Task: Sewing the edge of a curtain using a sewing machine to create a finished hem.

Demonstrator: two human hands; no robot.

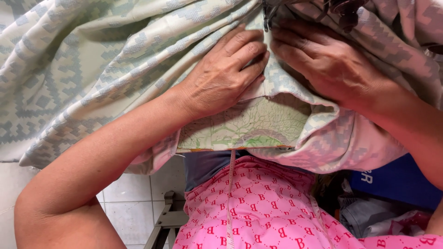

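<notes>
My left hand [226, 74] lies flat on a pale green cloth with a blue-grey geometric pattern [92, 69], fingers pointing to the upper right. My right hand [327, 60] presses down on the same cloth where it looks pinkish [350, 143], fingers pointing left. The fingertips of both hands meet at a seam just below the metal foot of a sewing machine [266, 18] at the top edge. The cloth bunches in folds around both hands and hides most of the machine.
A table top with a green map-like print [240, 129] shows under the cloth. A measuring tape [230, 193] hangs over my pink patterned shirt. White floor tiles [134, 203] and a grey metal frame [164, 221] lie below left; a blue bag [397, 180] and bundled fabric sit lower right.
</notes>
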